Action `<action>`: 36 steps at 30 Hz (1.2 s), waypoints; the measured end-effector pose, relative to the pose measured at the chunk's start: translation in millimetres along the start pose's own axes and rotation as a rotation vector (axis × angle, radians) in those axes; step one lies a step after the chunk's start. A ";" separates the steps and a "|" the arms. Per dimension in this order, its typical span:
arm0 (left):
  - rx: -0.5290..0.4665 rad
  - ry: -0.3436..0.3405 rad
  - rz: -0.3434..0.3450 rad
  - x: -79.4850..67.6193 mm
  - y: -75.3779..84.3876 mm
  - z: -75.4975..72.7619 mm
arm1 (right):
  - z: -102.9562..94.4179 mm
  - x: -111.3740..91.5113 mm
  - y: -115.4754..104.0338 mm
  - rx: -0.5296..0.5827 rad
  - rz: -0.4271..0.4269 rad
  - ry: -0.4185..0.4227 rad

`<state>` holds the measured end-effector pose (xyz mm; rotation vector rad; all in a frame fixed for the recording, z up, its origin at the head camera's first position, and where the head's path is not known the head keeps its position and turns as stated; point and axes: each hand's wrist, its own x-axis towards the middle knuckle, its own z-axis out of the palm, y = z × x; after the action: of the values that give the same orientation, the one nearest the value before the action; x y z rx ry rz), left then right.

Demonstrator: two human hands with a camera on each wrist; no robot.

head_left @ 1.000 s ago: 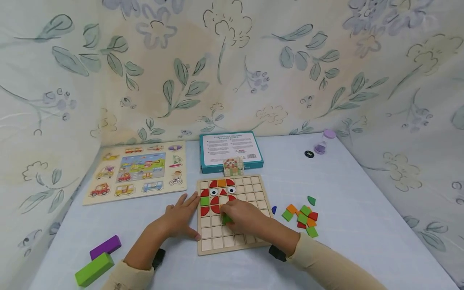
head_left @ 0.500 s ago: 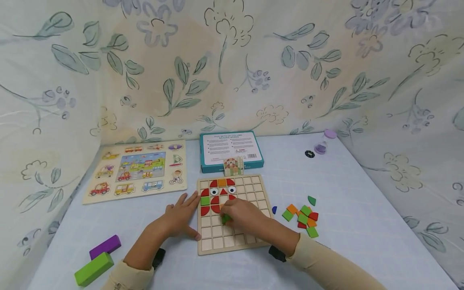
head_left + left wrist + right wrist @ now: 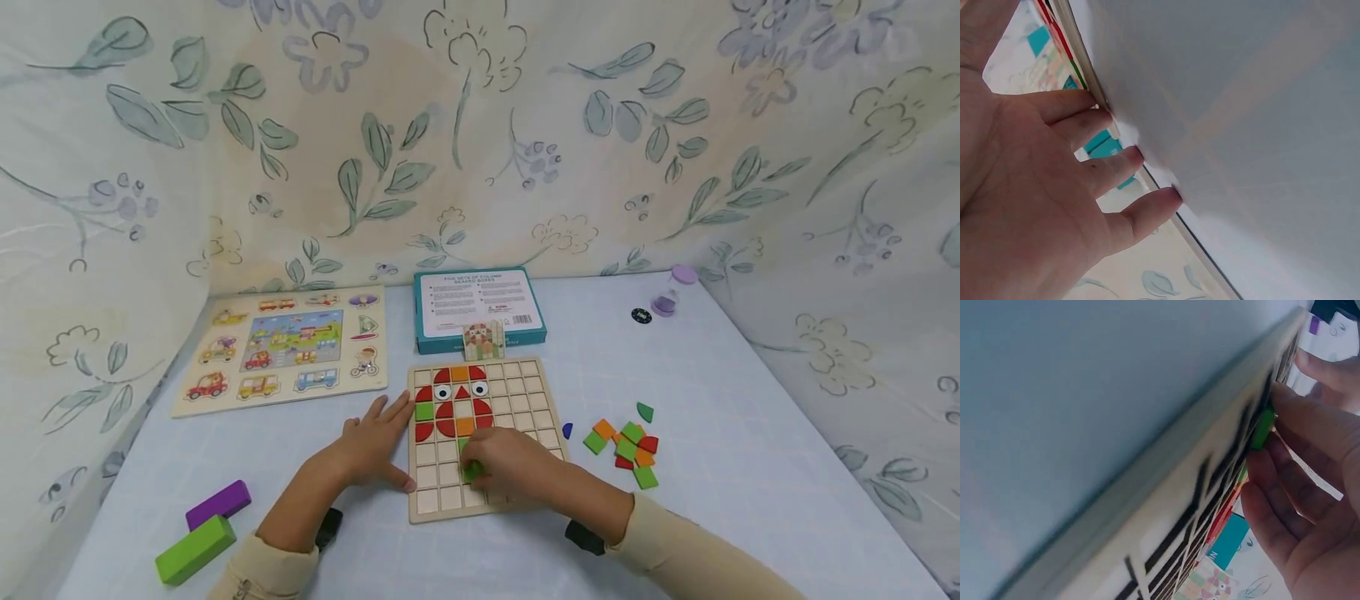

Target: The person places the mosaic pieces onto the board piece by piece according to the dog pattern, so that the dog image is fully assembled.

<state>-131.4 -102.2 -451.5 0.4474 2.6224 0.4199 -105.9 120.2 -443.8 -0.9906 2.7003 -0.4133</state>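
Observation:
My right hand [image 3: 517, 460] pinches a green square tile [image 3: 1263, 427] between thumb and fingers, right at the surface of the wooden grid board [image 3: 451, 500]. In the head view, the fingers partly hide this tile. Another green tile [image 3: 463, 447] lies in the cell just above, below an orange square [image 3: 465, 427]. Red curved pieces [image 3: 424, 431], a green square [image 3: 424, 412] and round eye tiles [image 3: 442, 392] fill nearby upper-left cells. My left hand [image 3: 372, 446] spreads its fingers along the board's left edge, fingertips and thumb touching there.
Several loose tiles [image 3: 626, 448] lie right of the board, beside a blue piece [image 3: 567, 430]. A picture card [image 3: 483, 340] leans on a teal box [image 3: 480, 302] behind. Left are a vehicle puzzle [image 3: 288, 350] and purple [image 3: 219, 504] and green blocks [image 3: 197, 550]. An hourglass [image 3: 667, 300] stands far right.
My right hand has shifted slightly towards me, with a green tile under its fingers. The orange square and a green tile above are now uncovered. The left hand keeps its place.

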 end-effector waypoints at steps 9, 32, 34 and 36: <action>0.003 0.016 -0.002 -1.5 0.9 1.3 | 6.6 -3.2 1.0 -0.026 -0.051 0.084; 0.007 0.033 0.029 -0.4 3.9 0.1 | 1.8 -9.2 12.6 0.010 0.002 0.079; 0.001 0.032 0.022 -0.6 4.8 -0.5 | 2.2 -8.4 12.6 -0.005 -0.004 0.086; -0.003 0.029 0.011 -1.3 5.1 -0.2 | 2.0 -8.9 12.3 -0.024 -0.018 0.087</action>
<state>-129.2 -98.1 -449.1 0.4584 2.6484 0.4372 -105.9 134.6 -448.8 -1.0266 2.7813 -0.4381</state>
